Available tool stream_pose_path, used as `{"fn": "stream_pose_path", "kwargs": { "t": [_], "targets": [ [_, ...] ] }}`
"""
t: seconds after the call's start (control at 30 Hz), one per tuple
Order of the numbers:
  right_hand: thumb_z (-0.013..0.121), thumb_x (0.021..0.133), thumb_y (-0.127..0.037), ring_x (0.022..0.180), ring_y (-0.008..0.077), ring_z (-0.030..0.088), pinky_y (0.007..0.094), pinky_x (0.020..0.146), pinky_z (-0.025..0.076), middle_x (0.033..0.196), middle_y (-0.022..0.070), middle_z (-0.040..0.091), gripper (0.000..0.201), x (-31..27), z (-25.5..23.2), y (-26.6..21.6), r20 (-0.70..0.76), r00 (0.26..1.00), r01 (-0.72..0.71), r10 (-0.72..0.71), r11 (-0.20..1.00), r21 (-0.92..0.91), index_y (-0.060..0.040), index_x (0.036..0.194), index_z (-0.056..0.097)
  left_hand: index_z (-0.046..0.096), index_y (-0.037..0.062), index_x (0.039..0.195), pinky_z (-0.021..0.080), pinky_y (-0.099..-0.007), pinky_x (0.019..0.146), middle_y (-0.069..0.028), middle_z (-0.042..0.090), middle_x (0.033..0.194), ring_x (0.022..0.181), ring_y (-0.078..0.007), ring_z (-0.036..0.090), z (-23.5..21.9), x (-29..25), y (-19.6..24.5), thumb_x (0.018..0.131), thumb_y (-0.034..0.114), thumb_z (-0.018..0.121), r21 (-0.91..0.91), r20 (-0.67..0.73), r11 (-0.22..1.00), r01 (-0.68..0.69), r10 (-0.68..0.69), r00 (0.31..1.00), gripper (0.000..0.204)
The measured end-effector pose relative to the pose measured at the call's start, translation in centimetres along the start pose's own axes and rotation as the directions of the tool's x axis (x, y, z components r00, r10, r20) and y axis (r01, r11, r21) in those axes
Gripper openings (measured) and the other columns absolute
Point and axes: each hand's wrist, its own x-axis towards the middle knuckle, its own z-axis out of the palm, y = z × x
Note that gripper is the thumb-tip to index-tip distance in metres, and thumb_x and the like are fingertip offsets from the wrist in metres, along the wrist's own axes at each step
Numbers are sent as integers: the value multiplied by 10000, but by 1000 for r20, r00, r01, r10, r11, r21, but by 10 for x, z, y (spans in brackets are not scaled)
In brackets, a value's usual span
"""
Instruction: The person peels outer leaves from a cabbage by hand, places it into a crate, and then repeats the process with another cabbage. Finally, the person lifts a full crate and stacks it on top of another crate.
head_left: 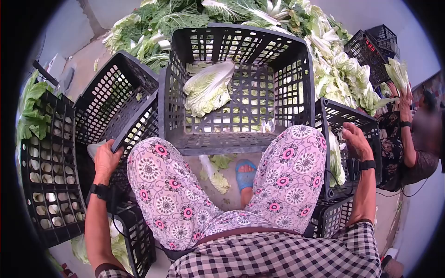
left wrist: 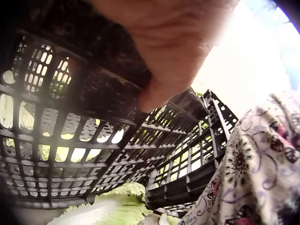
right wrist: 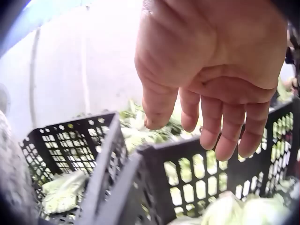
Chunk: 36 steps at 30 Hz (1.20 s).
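Observation:
My left hand [head_left: 106,160] grips the rim of a black plastic crate [head_left: 113,99] tilted at my left. In the left wrist view its thumb [left wrist: 157,96] lies against the crate's edge, the other fingers hidden. A pale grey piece [head_left: 96,149] shows beside these fingers. My right hand [head_left: 357,139], holding nothing, hangs with relaxed fingers over the right-hand crate [head_left: 359,113], which has pale Chinese cabbage [head_left: 336,160] in it. Between and beyond my knees a larger black crate [head_left: 236,147] tips toward me, with one Chinese cabbage [head_left: 211,88] inside at the left.
A big heap of Chinese cabbages [head_left: 185,21] rises behind the crates. Loose leaves [head_left: 214,178] lie on the floor by my sandalled foot [head_left: 245,173]. Another crate [head_left: 51,171] stands far left. At the right a seated person [head_left: 410,148] holds up a cabbage [head_left: 397,76].

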Motion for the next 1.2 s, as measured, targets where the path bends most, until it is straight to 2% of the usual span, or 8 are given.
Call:
{"fn": "stream_pose_path", "kwargs": {
  "t": [0.23,0.5,0.67,0.77,0.9,0.97,1.13,1.2],
  "targets": [
    [586,833,-439,1047,203,547,324,882,425,1151,140,569,638,-54,-1,-177,-63,874,481,-482,876,-30,23,1255,461,627,34,974,474,-433,747,-205,643,873,854,-376,603,2,-2,2,732,257,675,-11,-35,998,-54,54,998,333],
    [522,920,-325,982,174,602,287,855,482,1078,115,615,427,-12,24,-339,-124,499,867,-858,490,97,-13,1210,516,634,72,939,469,-453,705,-191,640,826,820,-371,604,-9,-10,21,709,241,674,-35,-59,998,-46,44,997,289],
    [542,919,-278,852,147,618,278,731,516,973,77,631,324,45,77,-380,-70,626,659,-776,480,580,-37,1135,524,628,76,909,464,-454,684,-174,640,814,798,-371,601,0,-5,6,714,234,672,-17,-98,996,-84,81,992,255],
    [588,884,-320,877,129,630,256,764,531,985,81,644,367,85,122,-375,10,647,652,-763,559,511,-31,1109,561,631,72,892,463,-449,673,-168,638,791,781,-371,599,-4,-8,12,712,227,675,-38,-109,996,-77,72,991,242],
    [566,890,-346,838,120,598,253,750,507,1019,72,613,438,125,179,-357,415,737,513,-533,841,171,-21,1181,528,636,69,875,463,-439,664,-165,634,762,762,-369,599,-5,-7,15,704,207,683,-59,-81,996,-67,62,995,225],
    [581,869,-365,790,129,579,274,698,489,937,68,613,452,144,201,-342,559,723,564,-406,814,-138,-21,1160,553,639,72,879,465,-436,665,-167,634,761,752,-368,600,-5,-8,16,700,188,683,-76,-64,996,-42,37,997,217],
    [582,835,-359,800,229,594,338,735,487,900,156,628,449,226,245,-293,553,817,481,-163,720,-499,-3,1108,595,640,65,882,471,-425,663,-169,634,771,748,-368,601,-8,-7,20,705,171,676,-88,-43,996,-16,12,999,209],
    [627,785,-337,960,308,594,374,849,457,1050,225,608,537,242,263,-276,397,855,489,-334,773,-404,62,1138,556,643,63,881,473,-419,665,-165,635,776,749,-364,603,-6,-4,19,703,163,678,-80,-27,997,-9,7,1000,207]
  ]
}}
